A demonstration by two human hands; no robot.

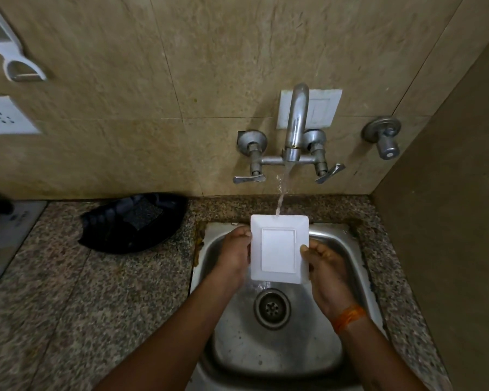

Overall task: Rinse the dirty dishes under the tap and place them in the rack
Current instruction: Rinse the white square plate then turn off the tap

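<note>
Over the round steel sink (pixel 347 277), just beyond its drain (pixel 272 308), the left hand (pixel 235 256) and right hand (pixel 326 270) are gripping opposite long edges of a white rectangular plastic plate (pixel 278 249), fingers curled round its rims. Water is pouring onto the plate's far edge from the chrome wall tap (pixel 295 122) behind the sink. Left of the sink, a black basket-like rack (pixel 133 221) is sitting on the speckled granite counter (pixel 96 292).

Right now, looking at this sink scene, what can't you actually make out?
- Plate: its far face, turned away from the head camera.
- Fingers of the left hand and right hand: hidden behind the plate.
- Black rack: its contents, too dark to tell.
- White holder: cut off by the left edge.
- Sink: near rim cut off by the bottom edge.
</note>
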